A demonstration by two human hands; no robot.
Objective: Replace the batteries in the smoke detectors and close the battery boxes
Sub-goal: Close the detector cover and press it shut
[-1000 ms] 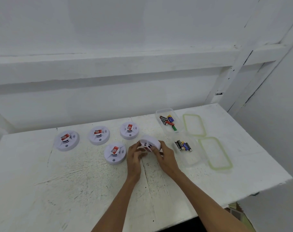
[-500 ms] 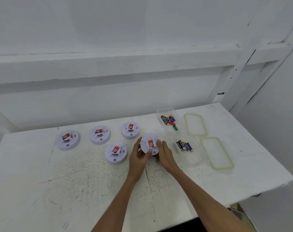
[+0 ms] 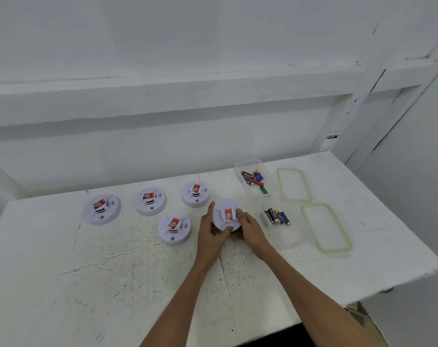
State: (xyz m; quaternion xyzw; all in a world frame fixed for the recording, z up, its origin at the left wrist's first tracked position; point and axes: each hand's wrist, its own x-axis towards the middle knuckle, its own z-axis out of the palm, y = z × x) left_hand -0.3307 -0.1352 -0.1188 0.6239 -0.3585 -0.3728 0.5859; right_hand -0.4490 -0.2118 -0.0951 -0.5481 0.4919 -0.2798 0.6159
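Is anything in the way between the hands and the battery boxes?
Nothing visible. The near box sits just right of the right hand, with bare table between. Both hands hold a detector, so they're busy first.

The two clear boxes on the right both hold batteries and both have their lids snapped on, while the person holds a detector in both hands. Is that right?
Not quite. The head view shows both clear boxes open, their green-rimmed lids lying beside them on the table. The rest holds.

L hand & R hand both clasped round smoke detector.
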